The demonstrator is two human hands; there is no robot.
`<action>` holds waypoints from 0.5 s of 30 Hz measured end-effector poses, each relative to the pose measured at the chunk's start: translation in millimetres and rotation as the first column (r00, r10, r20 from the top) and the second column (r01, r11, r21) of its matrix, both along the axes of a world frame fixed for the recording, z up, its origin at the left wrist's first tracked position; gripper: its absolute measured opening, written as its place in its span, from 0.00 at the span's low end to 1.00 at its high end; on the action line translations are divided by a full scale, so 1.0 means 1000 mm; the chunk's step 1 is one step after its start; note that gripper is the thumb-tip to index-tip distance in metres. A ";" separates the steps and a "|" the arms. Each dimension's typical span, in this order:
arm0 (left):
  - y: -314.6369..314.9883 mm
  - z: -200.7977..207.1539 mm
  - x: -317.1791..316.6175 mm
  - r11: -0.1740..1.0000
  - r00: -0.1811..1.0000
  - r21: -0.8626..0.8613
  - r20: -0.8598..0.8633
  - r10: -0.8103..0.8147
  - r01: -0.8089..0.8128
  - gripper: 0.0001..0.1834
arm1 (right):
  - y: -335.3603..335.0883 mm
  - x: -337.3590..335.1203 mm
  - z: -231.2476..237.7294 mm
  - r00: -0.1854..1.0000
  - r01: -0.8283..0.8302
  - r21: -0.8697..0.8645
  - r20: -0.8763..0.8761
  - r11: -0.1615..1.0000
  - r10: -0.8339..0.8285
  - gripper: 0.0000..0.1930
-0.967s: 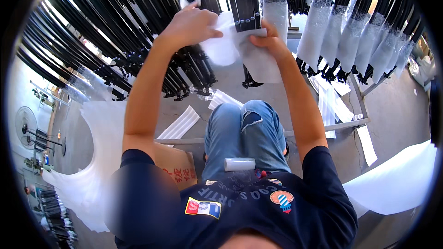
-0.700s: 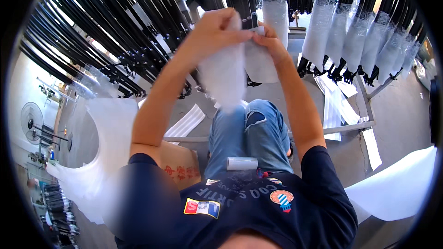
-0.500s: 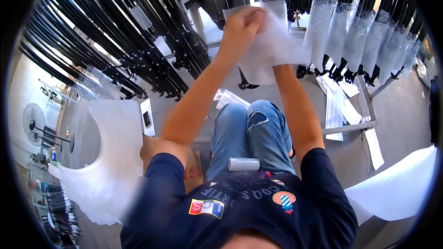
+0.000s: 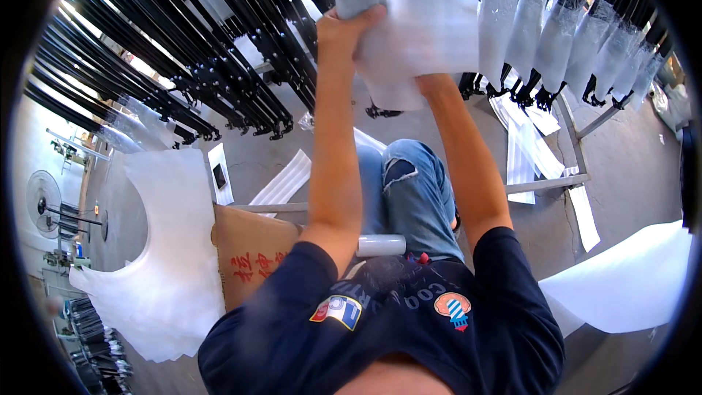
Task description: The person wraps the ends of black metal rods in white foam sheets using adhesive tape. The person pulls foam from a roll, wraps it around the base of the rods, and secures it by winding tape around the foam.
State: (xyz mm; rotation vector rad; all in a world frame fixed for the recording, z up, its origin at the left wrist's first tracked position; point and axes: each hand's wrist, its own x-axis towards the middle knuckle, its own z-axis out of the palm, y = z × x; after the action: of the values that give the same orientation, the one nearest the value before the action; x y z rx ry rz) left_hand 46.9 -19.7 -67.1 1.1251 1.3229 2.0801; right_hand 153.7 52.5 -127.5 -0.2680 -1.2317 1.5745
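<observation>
Two bare hands work at a thin, white, translucent sheet (image 4: pixel 431 18), which is spread in front of a bundle of slender black rods (image 4: pixel 382 112) whose dark lower fittings show beneath it. The left hand (image 4: pixel 342 33) is clamped on the sheet's left side, thumb across the near face, apparently to hold it flat. The right hand (image 4: pixel 433 85) passes behind the sheet's lower edge, presumably to support it from the back; its fingers are hidden, so whether they are together or apart cannot be told. A clear, glossy roll of plastic film (image 4: pixel 381 245) lies across the lap, probably for easy reach. At right, film-wrapped bundles of black rods (image 4: pixel 504 25) line up, lower ends bare. Broad white sheeting (image 4: pixel 183 205) lies beside a brown cardboard box (image 4: pixel 252 230) at left.
</observation>
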 end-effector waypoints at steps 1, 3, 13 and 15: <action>0.004 -0.001 -0.007 0.999 0.999 -0.011 0.024 -0.042 0.043 0.22 | -0.002 0.006 -0.006 0.995 0.041 0.034 0.084 0.999 -0.044 0.18; -0.001 0.000 -0.011 0.999 0.994 -0.008 0.100 -0.040 0.042 0.23 | -0.019 0.019 -0.010 0.875 0.193 0.310 0.375 0.931 -0.307 0.19; -0.005 -0.005 -0.026 1.000 0.995 0.000 0.093 -0.028 0.028 0.21 | -0.104 0.008 0.059 0.720 0.451 0.577 0.217 0.681 -0.660 0.22; -0.011 -0.003 -0.025 0.998 0.993 0.028 0.103 -0.056 0.054 0.20 | -0.092 -0.030 0.037 0.644 0.493 0.698 0.108 0.519 -0.757 0.23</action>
State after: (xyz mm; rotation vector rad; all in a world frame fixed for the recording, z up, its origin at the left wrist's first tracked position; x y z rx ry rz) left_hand 21.4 -30.4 -70.2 1.0366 1.2063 2.0914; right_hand 123.5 -39.1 -90.3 -0.5701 -1.6485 0.3971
